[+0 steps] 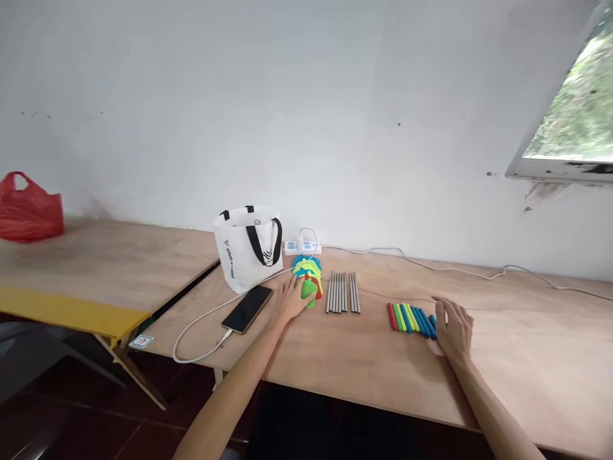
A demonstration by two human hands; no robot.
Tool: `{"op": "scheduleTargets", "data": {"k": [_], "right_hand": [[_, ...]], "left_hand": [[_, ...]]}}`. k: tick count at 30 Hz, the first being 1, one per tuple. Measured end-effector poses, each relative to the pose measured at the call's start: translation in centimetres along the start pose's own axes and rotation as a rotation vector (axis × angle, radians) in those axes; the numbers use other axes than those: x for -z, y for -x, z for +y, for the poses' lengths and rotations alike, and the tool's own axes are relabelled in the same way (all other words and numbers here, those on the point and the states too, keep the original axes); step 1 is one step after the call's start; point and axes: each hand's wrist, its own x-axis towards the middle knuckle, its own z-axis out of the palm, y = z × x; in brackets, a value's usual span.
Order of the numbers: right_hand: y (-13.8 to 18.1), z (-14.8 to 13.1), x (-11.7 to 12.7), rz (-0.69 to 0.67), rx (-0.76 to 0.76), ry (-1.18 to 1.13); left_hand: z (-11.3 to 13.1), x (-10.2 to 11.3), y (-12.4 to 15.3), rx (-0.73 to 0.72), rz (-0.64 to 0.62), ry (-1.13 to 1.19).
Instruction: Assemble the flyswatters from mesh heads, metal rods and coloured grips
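Where the bright mesh pieces (pixel 306 268) lie heaped just left of the metal tubes (pixel 337 294), my left hand (pixel 290 300) rests at the green one, thumb and fingers parted. My right hand (pixel 456 329), fingers loosely bent, is at the right end of the coloured rods (pixel 407 317); whether either hand grips anything, I can't tell. Behind the mesh sits a power strip (pixel 290 248); farther left are a phone (pixel 248 309) and a white bag (pixel 239 255).

Rods (pixel 337 294) between mesh pile (pixel 309 269) and sticks (pixel 410 318) — bag (pixel 241 259) behind phone (pixel 248 309).
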Motion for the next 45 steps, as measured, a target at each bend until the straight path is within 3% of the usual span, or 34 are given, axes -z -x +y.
{"op": "scheduleTargets", "data": {"k": [2,7,16,24,30,34,36,38,41,45], "right_hand": [[-0.1,0.3,-0.1,0.015,-0.030,-0.008],[-0.1,0.3,-0.4,-0.005,-0.029,0.002],[-0.1,0.2,-0.4,-0.028,-0.034,0.051],[0.2,-0.5,-0.1,0.004,0.001,0.053],[1.6,-5.6,1.5,-0.075,0.106,-0.071],[4.6,-10.4,1.8,-0.137,0.199,-0.266],[6.2,-12.7,1.7,-0.204,0.241,-0.349],[7.4,-14.5,1.6,-0.363,0.319,-0.343],[7.9,-16.1,1.9,-0.583,0.416,-0.294],[7.4,-16.5,2.5,-0.676,0.388,-0.290]], "left_hand": [[-0.2,0.1,0.0,-0.005,-0.044,0.016],[-0.1,0.8,-0.1,-0.061,-0.012,0.070],[0.3,0.9,-0.4,0.095,0.034,0.024],[0.8,3.3,0.6,-0.007,0.097,0.518],[-0.6,7.7,4.8,0.190,-0.029,0.940],[-1.8,10.6,7.8,0.289,-0.215,0.765],[-2.5,10.7,8.5,0.280,-0.285,0.570],[-3.1,10.1,8.7,0.213,-0.333,0.399],[-3.1,8.8,8.4,0.105,-0.310,0.291],[-1.6,8.1,8.0,-0.019,-0.232,0.227]]}}
